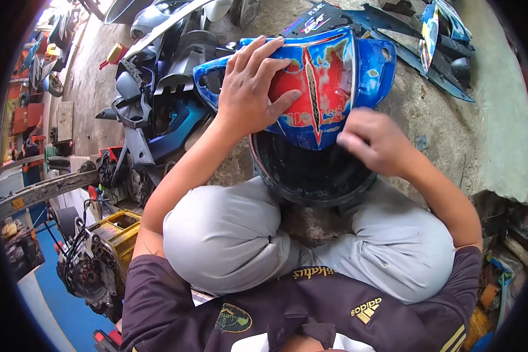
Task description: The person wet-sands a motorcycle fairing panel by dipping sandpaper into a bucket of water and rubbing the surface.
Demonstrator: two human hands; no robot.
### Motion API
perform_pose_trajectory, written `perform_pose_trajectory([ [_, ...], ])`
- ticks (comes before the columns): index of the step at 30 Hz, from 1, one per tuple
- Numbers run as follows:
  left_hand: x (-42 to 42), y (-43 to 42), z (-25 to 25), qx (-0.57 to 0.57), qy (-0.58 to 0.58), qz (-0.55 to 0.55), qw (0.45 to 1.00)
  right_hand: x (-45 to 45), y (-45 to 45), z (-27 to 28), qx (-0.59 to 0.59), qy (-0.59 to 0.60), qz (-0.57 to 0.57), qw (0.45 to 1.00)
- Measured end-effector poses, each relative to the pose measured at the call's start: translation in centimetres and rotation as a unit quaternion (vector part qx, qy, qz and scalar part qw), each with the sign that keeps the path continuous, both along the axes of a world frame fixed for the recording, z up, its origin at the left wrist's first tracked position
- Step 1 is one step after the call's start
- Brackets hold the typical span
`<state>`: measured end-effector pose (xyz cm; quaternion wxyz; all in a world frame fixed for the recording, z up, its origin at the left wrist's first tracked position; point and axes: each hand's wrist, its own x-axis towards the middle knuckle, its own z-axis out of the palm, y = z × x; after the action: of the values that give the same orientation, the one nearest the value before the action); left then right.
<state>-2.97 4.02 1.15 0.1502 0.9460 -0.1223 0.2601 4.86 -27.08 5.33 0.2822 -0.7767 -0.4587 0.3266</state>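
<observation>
A blue and red motorcycle body panel (330, 73), its paint worn through in patches and a narrow slot down its middle, rests over a round black tub (308, 182) between my knees. My left hand (251, 88) lies on the panel's upper left part with fingers spread and thumb out, pressing on the red area. At the panel's lower right edge is my right hand (378, 141), curled closed and somewhat blurred. Whatever its fingers pinch, if anything, is hidden.
Dark motorcycle plastic parts (152, 105) lie in a pile on the left. More blue panels (387, 35) are at the upper right. A pale slab (501, 105) runs along the right side. An engine (94, 264) and a yellow crate (120, 229) stand at the lower left.
</observation>
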Motion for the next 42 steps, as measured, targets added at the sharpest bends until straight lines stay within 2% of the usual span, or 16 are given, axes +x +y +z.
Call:
perform_pose_trajectory([
  [2,-0.1,0.1,-0.3,0.004,-0.007,-0.008,1.0,-1.4,-0.3,-0.9,-0.08,0.0,0.095,0.992],
  [3,-0.1,0.1,-0.5,0.009,-0.013,-0.015,1.0,-1.5,0.1,-1.3,-0.196,-0.01,0.148,0.969],
  [6,0.4,0.1,-0.5,0.009,-0.013,-0.015,1.0,-2.5,1.3,-4.6,-0.4,-0.002,0.248,0.882],
  [9,0.4,0.0,-0.5,0.004,-0.013,-0.003,1.0,-1.6,2.7,-11.0,-0.365,-0.042,0.346,0.863],
  [15,0.4,-0.2,-0.4,0.001,-0.019,-0.007,1.0,0.2,4.6,-18.8,-0.383,-0.014,0.145,0.912],
  [20,0.4,-0.3,-0.4,0.001,-0.02,-0.01,1.0,0.4,4.9,-24.2,-0.422,0.085,0.043,0.902],
  [26,0.3,-0.3,0.0,-0.003,-0.007,-0.005,1.0,-1.4,4.9,-27.0,-0.432,0.215,-0.021,0.876],
  [32,0.3,-0.2,0.1,-0.002,-0.011,-0.004,1.0,-1.7,4.6,-26.5,-0.395,0.449,-0.097,0.796],
  [39,0.3,0.2,-0.8,-0.012,-0.021,-0.015,1.0,-3.2,1.8,-18.2,-0.297,0.661,-0.094,0.682],
  [42,0.4,0.2,-0.9,-0.008,-0.028,-0.01,1.0,-3.1,0.9,-11.5,-0.272,0.625,-0.128,0.72],
])
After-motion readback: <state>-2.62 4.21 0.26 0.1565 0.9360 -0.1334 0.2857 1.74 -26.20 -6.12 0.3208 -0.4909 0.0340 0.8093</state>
